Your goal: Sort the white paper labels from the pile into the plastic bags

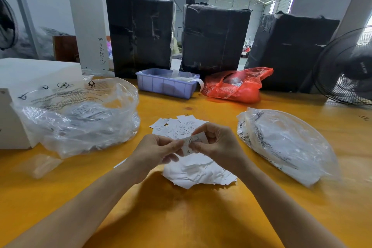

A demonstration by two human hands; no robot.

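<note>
A pile of white paper labels [196, 173] lies on the yellow table [181, 217] in front of me, and more printed labels [177, 125] are spread just beyond my hands. Above the pile, my left hand [156, 152] and my right hand [218, 144] pinch one small white label [191, 143] between their fingertips. An open clear plastic bag [80, 119] holding labels sits to the left. A second clear plastic bag [285, 143] holding labels lies to the right.
At the back stand a lilac plastic bin [165, 84], a red plastic bag [235, 86] and three tall black-wrapped parcels [141, 32]. A white box [22, 78] is at the far left, a black fan [348, 68] at the far right. A small empty clear bag [44, 165] lies near left.
</note>
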